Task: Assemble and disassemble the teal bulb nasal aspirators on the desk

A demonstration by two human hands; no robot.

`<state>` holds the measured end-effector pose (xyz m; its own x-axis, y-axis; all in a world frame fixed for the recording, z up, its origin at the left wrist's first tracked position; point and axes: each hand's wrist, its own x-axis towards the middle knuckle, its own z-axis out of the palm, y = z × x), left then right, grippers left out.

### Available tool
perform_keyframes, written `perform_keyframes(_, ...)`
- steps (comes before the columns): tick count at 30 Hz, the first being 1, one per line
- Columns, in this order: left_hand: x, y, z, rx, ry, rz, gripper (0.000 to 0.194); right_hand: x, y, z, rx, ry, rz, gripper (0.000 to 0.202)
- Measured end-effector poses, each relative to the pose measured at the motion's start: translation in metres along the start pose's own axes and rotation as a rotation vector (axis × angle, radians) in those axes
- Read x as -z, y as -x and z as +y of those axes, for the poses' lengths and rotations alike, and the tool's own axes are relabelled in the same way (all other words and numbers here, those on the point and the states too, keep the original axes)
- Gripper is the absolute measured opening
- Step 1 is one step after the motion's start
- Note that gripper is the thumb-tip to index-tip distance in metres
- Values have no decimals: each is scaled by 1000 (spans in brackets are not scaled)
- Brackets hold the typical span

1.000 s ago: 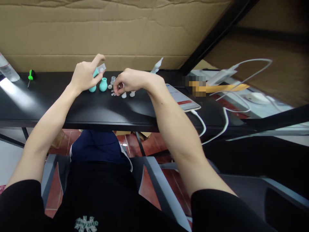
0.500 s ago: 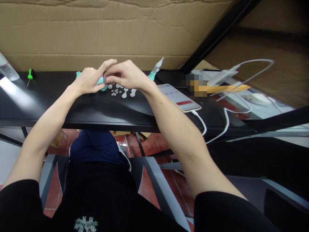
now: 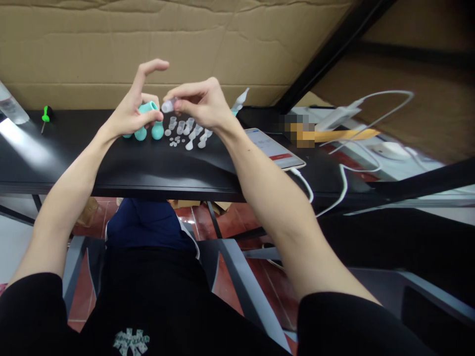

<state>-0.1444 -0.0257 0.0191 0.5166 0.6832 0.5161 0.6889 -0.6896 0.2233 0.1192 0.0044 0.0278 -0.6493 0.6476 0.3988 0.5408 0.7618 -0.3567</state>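
Observation:
Between thumb and fingers, my left hand (image 3: 129, 111) grips a teal tube (image 3: 147, 107), its open end pointing up and right. My right hand (image 3: 206, 105) pinches a small translucent cup-like part (image 3: 168, 105) just right of the tube, with a small gap between the two. Below my hands, teal bulbs (image 3: 157, 131) stand on the black table. Beside them are several clear cups (image 3: 181, 127), small white discs (image 3: 174, 141) and white double-ended pieces (image 3: 190, 143). A teal piece with a white pointed tip (image 3: 241, 100) stands behind my right wrist.
A phone (image 3: 276, 151) with a plugged-in white cable lies to the right on the black table (image 3: 156, 170). At the left are a green screwdriver (image 3: 45, 116) and a clear bottle (image 3: 13, 106). Cardboard (image 3: 148, 39) rises behind the table.
My hands have moved apart and up. The tube's open end and the translucent part in my right hand now show, and more bulbs and cups are visible below.

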Motion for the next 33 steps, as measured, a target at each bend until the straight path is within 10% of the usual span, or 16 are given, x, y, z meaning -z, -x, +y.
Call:
perform_keyframes(6,11,-5,-1,127,275,177,76,5,-2,-1,29,107,64,89)
perform_keyframes(13,45,1,-97,65,271,244,108,3,-13,33,-136,226,107,82)
perform_keyframes(17,46,9,-129,354,239,222,98,3,-19,73,-179,195,176,91)
perform_keyframes(23,52,22,-128,556,-258,193,63,-2,-19,84,-194,201,150,65)
perform_keyframes(27,81,39,-118,669,-204,245,67,-5,-21,77,-217,199,38,59)
perform_keyframes(33,113,56,-130,593,-64,-66,82,-11,-26,82,-196,268,-50,59)
